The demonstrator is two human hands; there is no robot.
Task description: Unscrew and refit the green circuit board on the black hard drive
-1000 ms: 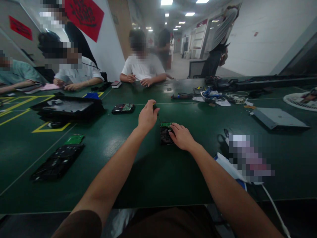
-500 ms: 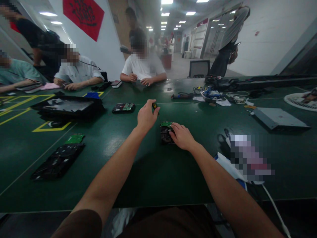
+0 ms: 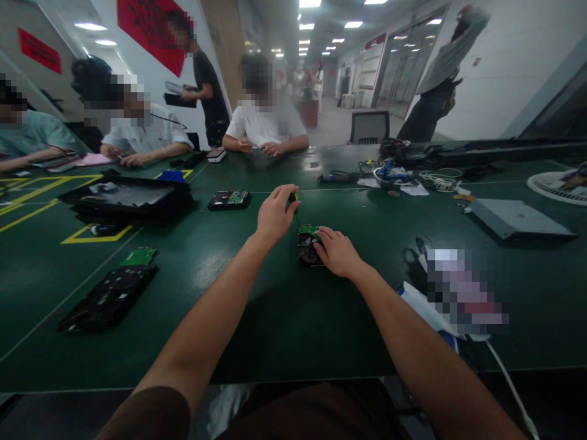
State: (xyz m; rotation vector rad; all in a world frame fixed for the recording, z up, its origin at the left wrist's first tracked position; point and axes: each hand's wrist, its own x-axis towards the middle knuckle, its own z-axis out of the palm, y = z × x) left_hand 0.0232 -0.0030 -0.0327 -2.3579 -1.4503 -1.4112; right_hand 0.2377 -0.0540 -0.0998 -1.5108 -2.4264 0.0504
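A black hard drive [image 3: 306, 252] with a green circuit board [image 3: 305, 230] along its far end lies flat on the table in front of me. My left hand [image 3: 276, 214] is closed around a small screwdriver [image 3: 294, 197] with a black and yellow handle. The thin shaft points down to the board's far left corner; whether the tip sits in a screw is too small to tell. My right hand [image 3: 338, 253] grips the drive from its right side, fingers over the board's right end and thumb on the body. It hides the drive's right part.
On the green table [image 3: 275, 330], a second black drive [image 3: 110, 296] lies left beside a loose green board [image 3: 140, 256]. Another drive [image 3: 229, 199] is farther off, near a black tray [image 3: 128, 198]. Cables [image 3: 394, 174] and a grey metal case [image 3: 518, 218] lie right. People sit opposite.
My left hand and the screwdriver have shifted slightly right, the shaft now steeper. My right hand and the hard drive stay put. Behind the table, a standing person in black has moved right.
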